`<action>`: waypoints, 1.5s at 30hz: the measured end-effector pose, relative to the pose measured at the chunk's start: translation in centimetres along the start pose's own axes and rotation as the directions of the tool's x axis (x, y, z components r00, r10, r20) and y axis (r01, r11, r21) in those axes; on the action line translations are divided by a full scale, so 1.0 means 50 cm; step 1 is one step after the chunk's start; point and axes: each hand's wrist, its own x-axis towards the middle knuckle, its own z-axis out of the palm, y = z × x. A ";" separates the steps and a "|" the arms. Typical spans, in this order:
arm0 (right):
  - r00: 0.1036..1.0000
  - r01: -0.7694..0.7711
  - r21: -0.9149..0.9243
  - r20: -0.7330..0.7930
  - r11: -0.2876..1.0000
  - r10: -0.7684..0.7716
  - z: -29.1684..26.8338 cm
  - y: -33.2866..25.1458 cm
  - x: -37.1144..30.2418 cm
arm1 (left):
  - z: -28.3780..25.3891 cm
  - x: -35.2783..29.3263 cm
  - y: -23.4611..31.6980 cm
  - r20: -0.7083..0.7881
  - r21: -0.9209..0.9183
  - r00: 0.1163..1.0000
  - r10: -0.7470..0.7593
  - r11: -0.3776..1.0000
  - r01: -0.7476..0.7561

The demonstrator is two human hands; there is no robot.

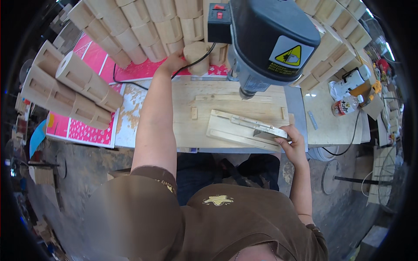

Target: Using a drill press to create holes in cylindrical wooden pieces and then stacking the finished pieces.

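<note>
My left arm is stretched across the bench, and my left hand [173,63] is at the left side of a short round wooden block [197,58] at the back. Its fingers are small and partly hidden, so their grip is unclear. Closed round the right end of a narrow, raised wooden strip with a metal piece is my right hand [293,143]. That strip belongs to a wooden jig [230,131], which lies slanted on the pale board [183,98]. Above the board hangs the drill press [274,41], its chuck [247,92] apart from the jig.
Stacked wooden cylinders [143,26] with slots line the back; more [82,87] lean at the left on pink patterned sheeting [80,124]. A black cable [191,65] crosses the back near my left hand. At right are a bottle [346,106] and a small light-blue strip [312,120].
</note>
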 end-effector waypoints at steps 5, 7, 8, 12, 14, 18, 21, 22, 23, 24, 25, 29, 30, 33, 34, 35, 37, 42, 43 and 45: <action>1.000 -0.019 0.020 0.002 1.000 0.019 0.000 0.002 -0.002 | 0.018 -0.002 0.011 0.164 -0.266 0.970 -0.177 0.939 0.217; 1.000 -0.025 0.024 0.011 0.999 0.025 0.000 -0.001 0.000 | 0.007 -0.015 0.008 0.076 -0.337 0.994 -0.075 0.936 0.097; 0.999 -0.032 0.028 0.013 0.999 0.032 0.000 0.000 -0.002 | -0.005 -0.024 0.023 0.082 -0.338 0.994 -0.077 0.936 0.100; 1.000 -0.018 0.020 0.021 1.000 0.018 -0.001 0.002 -0.004 | -0.129 -0.102 0.103 -0.269 -0.106 0.958 0.097 0.986 -0.129; 0.999 -0.039 0.034 0.014 0.999 0.038 -0.004 -0.002 -0.006 | -0.179 -0.167 0.169 -0.405 -0.115 0.901 0.155 0.969 -0.218; 0.999 0.004 0.027 0.050 1.000 -0.005 -0.006 0.004 0.007 | -0.221 -0.329 0.269 -0.346 0.011 0.912 0.220 0.973 -0.230; 0.996 0.048 0.036 0.077 0.998 -0.050 -0.002 0.004 0.022 | -0.156 -0.425 0.324 -0.208 -0.073 0.953 0.220 0.968 -0.240; 0.994 0.072 0.031 0.081 0.997 -0.074 0.000 0.014 0.026 | -0.128 -0.443 0.338 -0.109 -0.113 0.974 0.199 0.971 -0.211; 0.993 0.067 0.037 0.092 0.997 -0.070 0.002 0.015 0.031 | -0.106 -0.453 0.340 -0.110 -0.113 0.977 0.185 0.974 -0.197; 0.993 0.060 0.039 0.098 0.997 -0.063 0.001 0.011 0.034 | -0.082 -0.461 0.335 0.028 -0.108 0.987 0.157 0.982 -0.153; 0.993 0.050 0.038 0.103 0.998 -0.054 -0.001 0.010 0.036 | -0.058 -0.466 0.328 0.167 -0.101 0.978 0.127 0.989 -0.112; 0.987 0.034 0.123 0.150 0.992 -0.052 0.003 0.015 0.042 | 0.025 -0.467 0.288 0.347 0.070 0.935 0.069 0.993 -0.100; 0.985 0.020 0.140 0.167 0.990 -0.044 0.003 0.018 0.045 | 0.042 -0.466 0.280 0.372 0.119 0.928 -0.012 0.992 -0.035; 0.977 0.028 0.148 0.207 0.989 -0.059 -0.003 0.018 0.050 | 0.072 -0.455 0.280 0.420 0.162 0.895 -0.152 0.983 0.091; 0.975 0.030 0.093 0.215 0.995 -0.049 -0.007 0.017 0.053 | 0.076 -0.447 0.269 0.422 0.134 0.894 -0.147 0.986 0.098; 0.977 0.027 0.091 0.210 0.995 -0.046 -0.007 0.017 0.053 | 0.079 -0.439 0.264 0.424 0.107 0.895 -0.141 0.989 0.105; 0.974 0.054 0.135 0.210 0.989 -0.082 -0.004 0.016 0.055 | 0.090 -0.425 0.265 0.438 0.080 0.893 -0.103 0.994 0.076; 0.973 0.098 0.106 0.199 0.990 -0.118 0.015 0.019 0.065 | 0.143 -0.420 0.295 0.339 0.045 0.917 -0.211 0.977 0.209; 0.978 0.116 0.088 0.161 0.989 -0.129 0.015 0.022 0.062 | 0.171 -0.426 0.286 0.129 -0.250 0.990 -0.065 0.964 0.095; 0.984 0.150 0.026 0.098 0.988 -0.152 0.005 0.014 0.048 | 0.228 -0.455 0.263 -0.128 -0.497 0.991 0.040 0.862 -0.099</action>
